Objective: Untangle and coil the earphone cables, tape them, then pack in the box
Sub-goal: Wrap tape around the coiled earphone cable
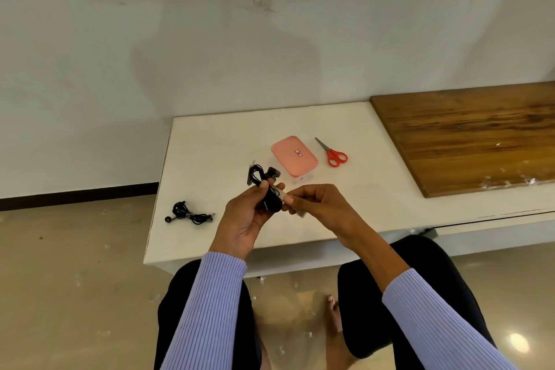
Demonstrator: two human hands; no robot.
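My left hand (244, 215) grips a coiled black earphone cable (259, 176) above the white table (375, 198), its loops sticking up past my thumb. My right hand (315, 204) pinches a strip of clear tape (282, 194) that lies across the coil. A second black earphone bundle (188, 213) lies on the table at the left near the edge. The pink box (294, 156) with its lid on stands behind my hands.
Red-handled scissors (333, 153) lie right of the box. A brown wooden board (468, 135) covers the table's right part. The table's left edge drops to a tan floor with small bits of litter. My knees are under the front edge.
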